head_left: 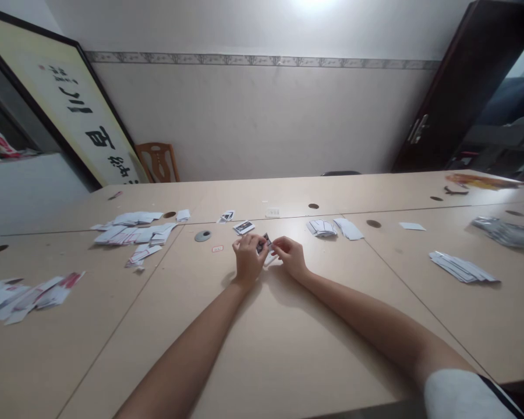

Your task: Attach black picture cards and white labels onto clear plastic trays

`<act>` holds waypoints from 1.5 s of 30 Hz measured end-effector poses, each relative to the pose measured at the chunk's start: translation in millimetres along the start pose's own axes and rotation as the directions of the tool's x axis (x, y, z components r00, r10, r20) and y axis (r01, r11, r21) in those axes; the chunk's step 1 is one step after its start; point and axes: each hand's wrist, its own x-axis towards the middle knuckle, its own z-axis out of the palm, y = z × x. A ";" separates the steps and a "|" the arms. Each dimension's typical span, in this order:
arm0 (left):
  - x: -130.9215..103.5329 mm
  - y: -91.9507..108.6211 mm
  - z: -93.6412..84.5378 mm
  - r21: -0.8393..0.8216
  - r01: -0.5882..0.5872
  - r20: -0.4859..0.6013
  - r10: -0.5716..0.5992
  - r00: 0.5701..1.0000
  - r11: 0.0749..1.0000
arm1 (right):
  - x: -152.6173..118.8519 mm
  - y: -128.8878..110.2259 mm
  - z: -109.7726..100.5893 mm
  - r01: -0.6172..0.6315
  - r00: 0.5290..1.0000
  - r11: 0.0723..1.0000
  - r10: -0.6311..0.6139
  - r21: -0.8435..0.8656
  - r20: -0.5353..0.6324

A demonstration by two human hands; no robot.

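My left hand is closed on a small dark printed card, above the middle of the table. Close at its right, my right hand has its fingers pinched at the card's right edge, by a pale, clear-looking piece under the fingertips. What exactly the right fingers grip is too small to tell. Just beyond my left hand lies a dark printed card with a white border. More such cards lie a little farther back. A small red-framed label rests left of my left hand.
White paper pieces lie in piles at the left, with more near the left edge. Folded white stacks and a fanned pile are at the right, near clear plastic bags. A grey disc sits left of centre.
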 end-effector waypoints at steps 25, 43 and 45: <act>0.5 -1.6 0.7 -0.006 0.060 0.044 -0.060 0.997 0.998 | 5.6 -1.9 -4.4 -0.254 0.966 0.941 0.259 0.224 0.009; 4.0 -7.6 2.7 -0.205 0.094 0.087 -0.078 0.993 0.974 | 5.0 -0.9 -3.7 -0.219 0.975 0.949 0.204 0.228 0.085; 3.9 -7.1 2.3 -0.199 0.091 0.083 -0.075 0.994 0.976 | 4.9 -1.6 -3.5 -0.214 0.976 0.954 0.202 0.211 0.080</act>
